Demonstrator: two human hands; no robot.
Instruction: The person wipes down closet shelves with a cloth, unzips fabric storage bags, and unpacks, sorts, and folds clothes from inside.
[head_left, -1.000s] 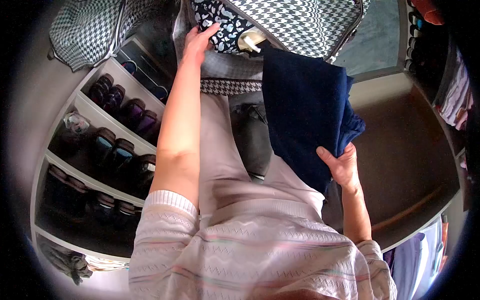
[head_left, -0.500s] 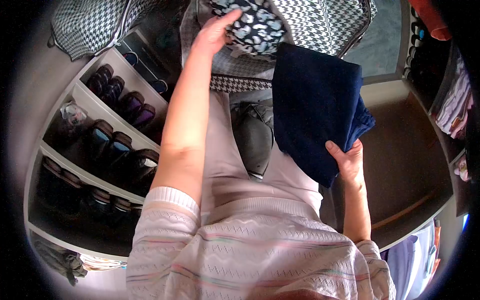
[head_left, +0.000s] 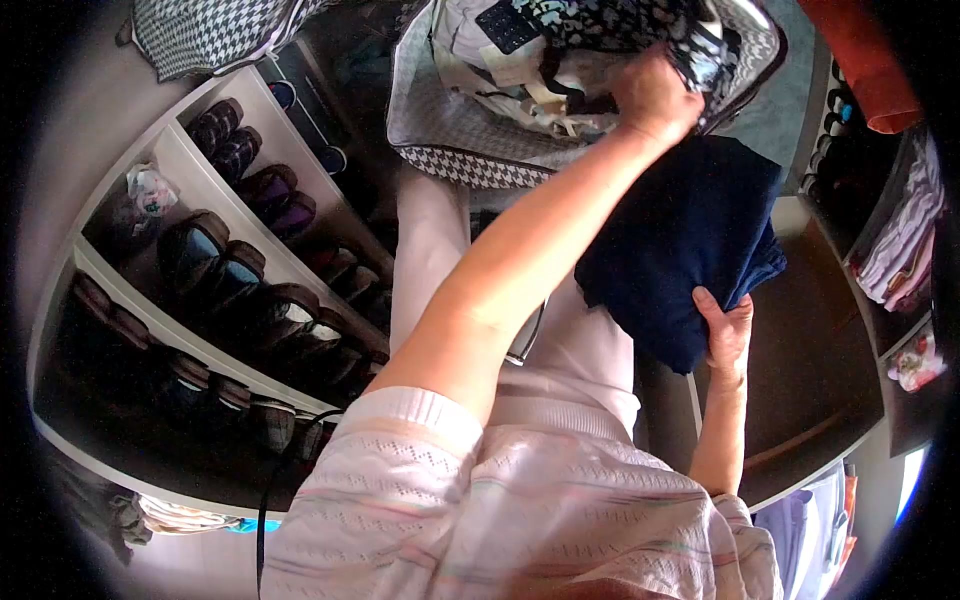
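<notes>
The right hand [head_left: 727, 330] is gripping a folded navy garment [head_left: 685, 250] at its lower right, thumb lying on top, and the cloth is hanging just beside an open houndstooth bag [head_left: 460, 167]. The left hand [head_left: 655, 100] is bending at the bag's mouth against a dark patterned cloth [head_left: 610, 20]; its fingertips are hiding, so I cannot tell whether they are gripping. The left forearm [head_left: 550, 235] is crossing the bag's near rim, blocking part of it. Shoes [head_left: 195, 245] are filling the left-hand shelves [head_left: 195, 175], a second houndstooth bag [head_left: 205, 35] is sitting beyond them, and red-orange fabric [head_left: 868, 70] is hanging at upper right.
</notes>
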